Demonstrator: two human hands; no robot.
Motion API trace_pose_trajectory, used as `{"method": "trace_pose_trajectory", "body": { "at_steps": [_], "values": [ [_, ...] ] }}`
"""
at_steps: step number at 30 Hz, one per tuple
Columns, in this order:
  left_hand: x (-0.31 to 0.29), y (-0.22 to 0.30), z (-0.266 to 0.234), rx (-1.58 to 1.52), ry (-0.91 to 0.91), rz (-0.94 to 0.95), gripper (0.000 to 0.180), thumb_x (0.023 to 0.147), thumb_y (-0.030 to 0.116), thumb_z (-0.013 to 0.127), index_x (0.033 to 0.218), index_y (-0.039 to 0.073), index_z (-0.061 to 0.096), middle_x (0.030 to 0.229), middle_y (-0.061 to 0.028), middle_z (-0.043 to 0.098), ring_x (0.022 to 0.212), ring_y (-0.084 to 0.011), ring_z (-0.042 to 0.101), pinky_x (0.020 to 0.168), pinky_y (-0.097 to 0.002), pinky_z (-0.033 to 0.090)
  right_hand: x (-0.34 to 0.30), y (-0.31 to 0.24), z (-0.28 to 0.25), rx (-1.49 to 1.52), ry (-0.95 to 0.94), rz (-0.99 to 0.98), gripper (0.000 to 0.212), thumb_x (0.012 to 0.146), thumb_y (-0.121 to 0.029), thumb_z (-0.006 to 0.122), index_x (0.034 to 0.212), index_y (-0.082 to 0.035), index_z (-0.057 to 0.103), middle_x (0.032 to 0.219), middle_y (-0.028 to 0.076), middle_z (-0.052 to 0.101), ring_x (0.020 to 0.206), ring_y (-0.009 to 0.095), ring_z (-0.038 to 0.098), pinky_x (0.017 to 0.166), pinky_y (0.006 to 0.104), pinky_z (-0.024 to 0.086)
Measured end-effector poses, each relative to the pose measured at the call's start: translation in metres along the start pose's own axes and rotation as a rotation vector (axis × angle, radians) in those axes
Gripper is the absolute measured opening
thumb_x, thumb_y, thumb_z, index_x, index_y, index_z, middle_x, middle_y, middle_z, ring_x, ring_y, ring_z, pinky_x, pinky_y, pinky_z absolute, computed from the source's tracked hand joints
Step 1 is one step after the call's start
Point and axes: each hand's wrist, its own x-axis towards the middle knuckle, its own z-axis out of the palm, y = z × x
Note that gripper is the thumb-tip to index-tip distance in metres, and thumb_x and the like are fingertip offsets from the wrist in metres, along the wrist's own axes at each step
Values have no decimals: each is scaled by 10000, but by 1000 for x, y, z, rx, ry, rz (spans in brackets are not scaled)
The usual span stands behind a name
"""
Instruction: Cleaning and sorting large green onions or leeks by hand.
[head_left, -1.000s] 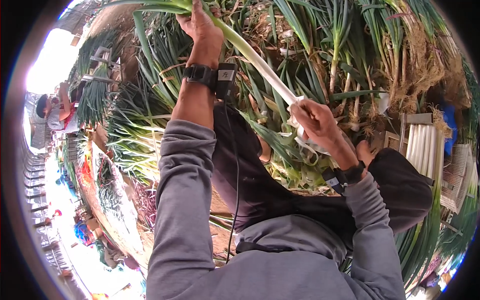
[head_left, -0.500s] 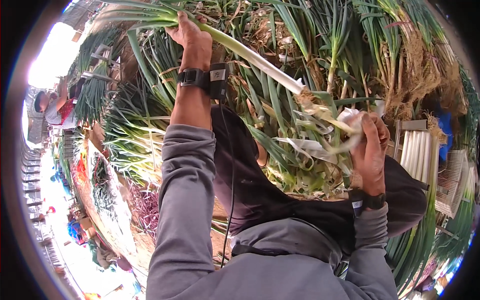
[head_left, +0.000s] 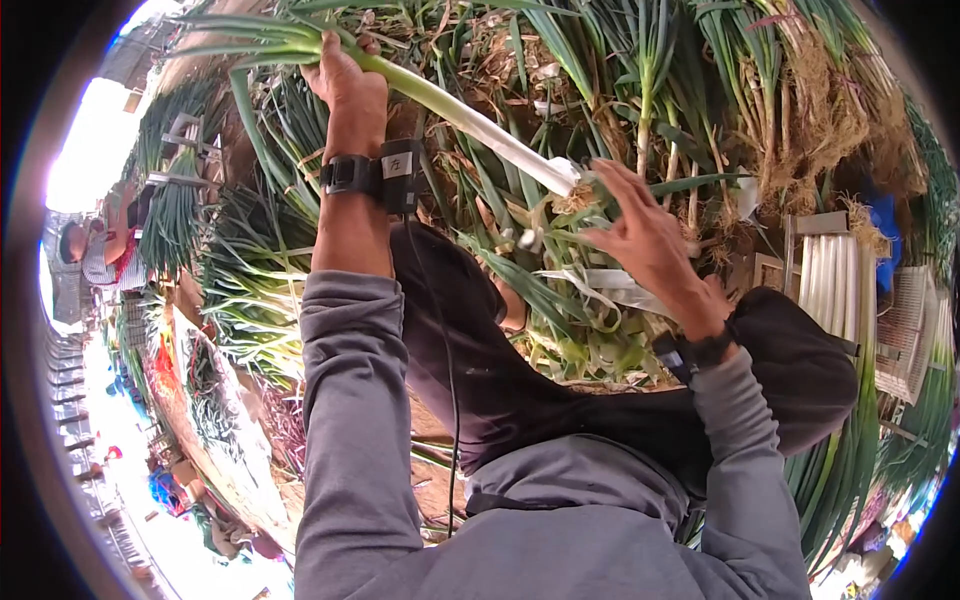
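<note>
My left hand is closed round a long green onion where its green leaves begin. The stalk slants down to the right, its white shank and tuft of roots toward my right hand. That hand is open, its fingers apart beside the root end, with nothing seen in it. Whether a fingertip touches the roots I cannot tell. Below it lies a heap of peeled, pale outer leaves, between my legs.
Unpeeled green onions with brown roots lie along the far side. Peeled white stalks lie in a rack at right. More green onions are piled at left. A person is far left. A cable runs from my left wrist.
My right hand has let go of the stripped outer leaves and moved up and left to the root end, fingers opening. My left hand has shifted slightly left with the green onion.
</note>
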Motion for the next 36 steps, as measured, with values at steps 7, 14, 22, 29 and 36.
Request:
{"method": "trace_pose_trajectory", "body": {
  "at_steps": [7, 14, 22, 29, 36],
  "values": [
    [4, -14, -2, -38, 150, -316, 194, 1040, 204, 503, 1029, 27, 424, 864, -125, 497, 692, -228, 518, 580, -327, 503, 28, -18, 26, 788, 39, 57, 658, 876, -140, 757, 1451, -153, 436, 962, 9, 629, 655, 46, 571, 481, 216, 485],
    [5, -34, -3, -70, 217, -416, 200, 1031, 194, 522, 1060, 21, 424, 851, -111, 486, 647, -230, 497, 525, -335, 486, 23, -9, 22, 413, 24, -112, 328, 896, -86, 725, 1202, -37, 616, 800, 30, 612, 611, 64, 523, 482, 244, 434],
    [4, -31, -17, 16, 275, -400, 262, 959, 118, 617, 1112, 108, 404, 894, -112, 556, 546, -269, 549, 420, -400, 455, -39, -58, -17, 29, -99, -114, 196, 922, -135, 678, 846, -17, 541, 662, 212, 554, 587, 411, 558, 492, 414, 407],
    [-5, -34, -9, -14, 312, -317, 261, 960, 89, 595, 1108, 122, 382, 897, -98, 547, 545, -271, 534, 423, -408, 431, -90, -70, -52, -110, 13, -234, 174, 911, -118, 687, 846, -20, 560, 593, 168, 528, 521, 368, 547, 470, 412, 397],
    [-4, -23, -1, -36, 318, -95, 649, 969, 163, 610, 1490, 296, 247, 1079, -58, 564, 664, -226, 521, 482, -377, 442, -109, 0, -90, 432, 427, 259, 154, 1002, -135, 567, 999, 4, 631, 592, 7, 481, 452, 74, 429, 423, 255, 312]
  ]
}}
